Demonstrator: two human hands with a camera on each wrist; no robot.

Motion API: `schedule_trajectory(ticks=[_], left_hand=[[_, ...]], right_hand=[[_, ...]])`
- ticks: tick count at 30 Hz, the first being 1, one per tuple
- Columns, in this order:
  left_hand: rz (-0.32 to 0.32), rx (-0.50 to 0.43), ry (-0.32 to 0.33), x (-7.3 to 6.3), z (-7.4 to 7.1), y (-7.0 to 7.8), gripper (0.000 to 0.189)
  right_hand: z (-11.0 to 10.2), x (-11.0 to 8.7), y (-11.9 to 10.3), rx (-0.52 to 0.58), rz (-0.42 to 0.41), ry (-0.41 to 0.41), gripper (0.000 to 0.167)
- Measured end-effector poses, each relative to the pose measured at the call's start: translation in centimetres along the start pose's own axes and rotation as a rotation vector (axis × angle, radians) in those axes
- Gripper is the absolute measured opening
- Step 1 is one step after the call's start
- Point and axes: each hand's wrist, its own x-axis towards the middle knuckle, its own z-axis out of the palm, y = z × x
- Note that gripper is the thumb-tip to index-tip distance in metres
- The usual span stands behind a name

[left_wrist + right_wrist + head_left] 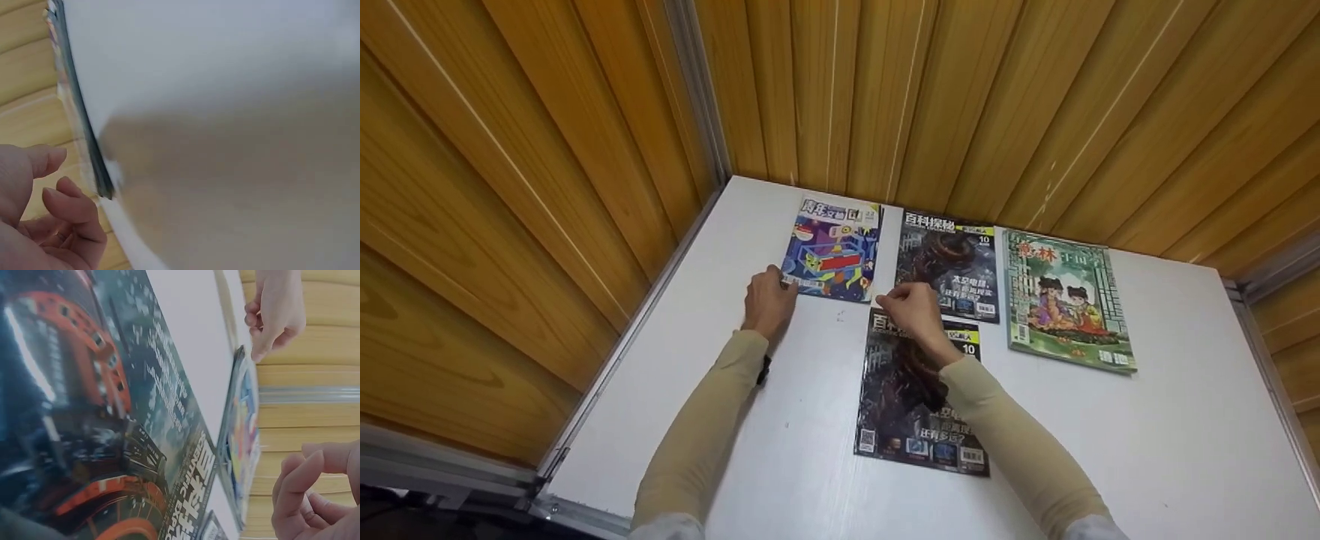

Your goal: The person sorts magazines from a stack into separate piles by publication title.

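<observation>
A colourful blue-and-purple magazine [834, 251] lies at the back left of the white table. My left hand [770, 301] is at its lower-left corner, thumb and fingers loosely bent; in the left wrist view a gap shows between thumb and forefinger, with the magazine's edge [84, 112] just beyond. By the lower-right corner is my right hand [913, 309], reaching over the top of a nearer dark magazine [900, 397]. Its fingers [298, 486] are bent, thumb tip close to forefinger, with nothing visible between them. Whether either hand touches the magazine I cannot tell.
Another dark magazine [952, 262] with the same cover lies behind the nearer one. To its right is a green magazine [1069, 315] picturing two cartoon children. Wood-patterned panels [885, 97] stand along the table's back and left edges.
</observation>
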Motion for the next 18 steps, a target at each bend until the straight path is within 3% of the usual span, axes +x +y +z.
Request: schedule_trajectory(ticks=[6, 13, 18], left_hand=[[0.064, -0.008, -0.037, -3.6, 0.0, 2.3, 0.028], [0.197, -0.024, -0.079, -8.7, 0.3, 5.1, 0.029], [0.266, -0.088, -0.118, -12.6, 0.9, 5.8, 0.024]], right_hand=[[-1.8, -3.2, 0.2, 0.008, -0.053, 0.016, 0.019], [-4.9, -7.9, 1.1, -0.061, -0.063, 0.098, 0.023], [-6.6, -11.6, 2.9, -0.082, -0.03, 0.133, 0.029]])
